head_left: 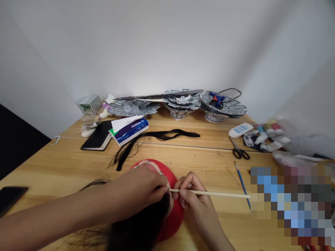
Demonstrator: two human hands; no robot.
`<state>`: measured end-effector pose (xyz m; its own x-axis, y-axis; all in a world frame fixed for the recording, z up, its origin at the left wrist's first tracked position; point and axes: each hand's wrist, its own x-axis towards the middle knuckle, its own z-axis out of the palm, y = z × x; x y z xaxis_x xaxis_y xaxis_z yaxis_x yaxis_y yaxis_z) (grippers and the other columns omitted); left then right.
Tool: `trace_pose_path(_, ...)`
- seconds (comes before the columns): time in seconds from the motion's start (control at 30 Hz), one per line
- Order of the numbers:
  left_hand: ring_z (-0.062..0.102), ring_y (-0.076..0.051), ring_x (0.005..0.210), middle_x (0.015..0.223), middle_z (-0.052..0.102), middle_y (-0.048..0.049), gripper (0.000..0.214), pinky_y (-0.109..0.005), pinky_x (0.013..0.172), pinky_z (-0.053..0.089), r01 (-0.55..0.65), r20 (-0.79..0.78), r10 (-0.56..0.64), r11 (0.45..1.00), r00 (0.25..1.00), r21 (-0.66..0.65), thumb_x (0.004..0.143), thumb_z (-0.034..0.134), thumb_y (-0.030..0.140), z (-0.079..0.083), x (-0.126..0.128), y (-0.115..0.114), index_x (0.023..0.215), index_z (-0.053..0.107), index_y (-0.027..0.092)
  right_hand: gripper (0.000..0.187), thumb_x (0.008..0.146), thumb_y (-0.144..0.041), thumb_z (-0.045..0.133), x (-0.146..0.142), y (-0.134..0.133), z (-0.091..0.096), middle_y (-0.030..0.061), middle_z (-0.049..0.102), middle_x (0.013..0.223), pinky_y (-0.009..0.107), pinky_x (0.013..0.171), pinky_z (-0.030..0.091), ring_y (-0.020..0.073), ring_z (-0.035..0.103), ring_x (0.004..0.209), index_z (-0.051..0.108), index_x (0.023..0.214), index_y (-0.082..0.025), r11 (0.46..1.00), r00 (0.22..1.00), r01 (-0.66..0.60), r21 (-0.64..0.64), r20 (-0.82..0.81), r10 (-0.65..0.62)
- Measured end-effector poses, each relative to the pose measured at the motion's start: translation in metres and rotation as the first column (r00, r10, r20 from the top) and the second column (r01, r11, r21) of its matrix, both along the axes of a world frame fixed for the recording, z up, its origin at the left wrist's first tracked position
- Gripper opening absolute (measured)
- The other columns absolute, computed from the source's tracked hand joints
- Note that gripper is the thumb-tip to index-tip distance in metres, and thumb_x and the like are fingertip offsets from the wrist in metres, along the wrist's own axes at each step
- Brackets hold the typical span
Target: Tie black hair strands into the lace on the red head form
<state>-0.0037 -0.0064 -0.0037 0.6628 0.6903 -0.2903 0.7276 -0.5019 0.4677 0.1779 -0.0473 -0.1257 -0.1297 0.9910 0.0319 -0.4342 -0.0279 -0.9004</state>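
A red round piece (176, 223) with a pale band along its inside edge lies on the table in front of me. Long black hair (138, 223) hangs from it toward my body. My left hand (153, 186) is closed in a pinch at the band, and what its fingertips hold is hidden. Between the thumb and fingers of my right hand (195, 198) is a thin pale wooden stick (222, 193). The stick's tip points left and meets the band right beside my left fingertips.
Beyond the red piece lie a strand of black hair (167, 135), a tissue pack (129, 131) and a black notebook (97, 136). Scissors (240, 152) and a blue paintbrush (241, 179) are to the right. Grey paper models (180, 104) line the wall. A phone (12, 198) is at left.
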Motion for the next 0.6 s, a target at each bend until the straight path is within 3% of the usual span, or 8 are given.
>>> trace_pose_path(0.37,0.043,-0.015,0.058,0.069,0.055,-0.0002,0.028,-0.024,0.054,0.033,-0.028,-0.070,0.032,0.997,0.997,0.067,0.094,0.053,0.017,0.002,0.004,-0.001,0.066,0.049,0.020,0.018,0.088,-0.027,0.071,0.000,-0.001,0.005,-0.0031,0.067,0.068,0.026,0.053,0.029,0.0118,0.042,0.052,0.058,0.076,-0.023,1.000,1.000,0.007,-0.014,0.010,-0.006)
trace_pose_path(0.6,0.049,-0.014,0.059,0.070,0.060,0.0017,0.027,-0.025,0.058,0.041,-0.029,-0.021,0.031,0.991,0.999,0.128,0.095,0.061,0.016,-0.008,0.007,-0.002,0.068,0.059,0.019,0.021,0.088,-0.030,0.073,-0.001,0.000,-0.001,-0.0038,0.069,0.065,0.024,0.049,0.026,0.0094,0.039,0.048,0.056,0.077,-0.023,1.000,0.999,0.004,-0.030,-0.032,-0.005)
